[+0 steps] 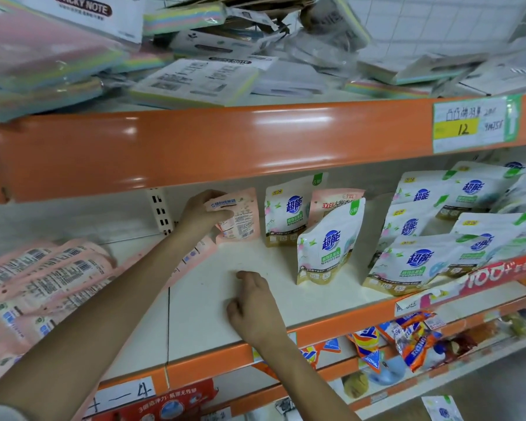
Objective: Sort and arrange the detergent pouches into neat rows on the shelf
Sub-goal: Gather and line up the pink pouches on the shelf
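My left hand (201, 211) grips the top of a pink detergent pouch (242, 217) standing against the back of the white shelf (213, 302). My right hand (254, 302) hovers over the bare middle of the shelf with loosely curled fingers, holding nothing. Several pink pouches (43, 278) lie overlapping at the left. White pouches with blue logos stand at centre (328, 247) and another (286, 214) behind it, with a pink one (336, 200) at the back. Several more white pouches (431, 238) are stacked loosely at the right.
An orange shelf edge (213, 147) hangs just above my left hand, with sticky-note packs (73, 50) piled on that upper shelf. A price tag (471, 123) is on its right. Orange snack bags (407, 338) sit on the shelf below.
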`<state>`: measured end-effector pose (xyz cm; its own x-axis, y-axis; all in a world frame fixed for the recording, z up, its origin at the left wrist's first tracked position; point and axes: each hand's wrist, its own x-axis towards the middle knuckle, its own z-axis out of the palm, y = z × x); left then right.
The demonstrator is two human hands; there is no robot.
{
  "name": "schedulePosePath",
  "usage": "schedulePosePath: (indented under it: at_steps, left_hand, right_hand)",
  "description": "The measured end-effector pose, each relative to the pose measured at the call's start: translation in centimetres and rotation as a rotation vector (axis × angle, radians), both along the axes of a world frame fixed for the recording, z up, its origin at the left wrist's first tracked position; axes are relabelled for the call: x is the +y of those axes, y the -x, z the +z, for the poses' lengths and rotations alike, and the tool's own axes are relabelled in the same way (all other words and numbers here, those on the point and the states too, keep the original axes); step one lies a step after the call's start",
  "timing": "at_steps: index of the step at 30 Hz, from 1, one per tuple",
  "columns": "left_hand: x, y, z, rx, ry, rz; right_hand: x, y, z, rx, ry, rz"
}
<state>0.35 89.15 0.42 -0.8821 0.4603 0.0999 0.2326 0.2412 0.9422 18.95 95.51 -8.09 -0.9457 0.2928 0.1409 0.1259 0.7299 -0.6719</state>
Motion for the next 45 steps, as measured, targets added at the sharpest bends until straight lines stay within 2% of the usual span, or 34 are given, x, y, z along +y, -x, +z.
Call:
schedulePosePath:
  at_steps: [4, 6, 11, 15, 22, 34, 39, 41, 43, 45]
  left_hand:
    - [0.3, 0.3, 0.2, -0.127, -0.172, 0.074]
    - [0.7, 0.5, -0.1, -0.162, -0.189, 0.086]
    - [1.1, 0.4, -1.8, -0.12, -0.106, 0.057]
    - [1.0, 0.9, -3.7, -0.124, 0.018, -0.051]
    - [1.5, 1.0, -3.5, -0.101, 0.009, -0.027]
    - [0.6, 0.6, -4.2, -0.196, -0.063, -0.103]
    - [-1.0, 1.1, -2.9, -0.159, 0.039, -0.063]
    - [-2.5, 1.4, -2.7, -0.078, 0.091, 0.0]
    - [-4.5, 1.9, -3.1, 0.092, 0.354, 0.119]
    - [-6.3, 1.6, -3.7, 0.178, 0.777, 0.154]
  right_hand:
    - [-0.1, -0.2, 0.2, -0.009, -0.002, 0.007]
    - [-0.2, -0.2, 0.2, -0.012, -0.003, 0.005]
    - [-0.2, -0.2, 0.3, -0.011, 0.009, -0.005]
    - [-0.1, -0.2, 0.1, 0.0, 0.013, -0.007]
    - [0.0, 0.0, -0.1, 0.001, 0.004, 0.005]
    - [0.0, 0.1, -0.4, 0.0, -0.028, 0.013]
    - [0.1, 0.2, -0.3, 0.004, -0.029, 0.009]
    - [0.1, 0.2, -0.4, 0.006, -0.028, 0.009]
    - [0.1, 0.2, -0.6, 0.008, -0.032, 0.007]
    - [0.1, 0.3, -0.7, 0.009, -0.044, 0.009]
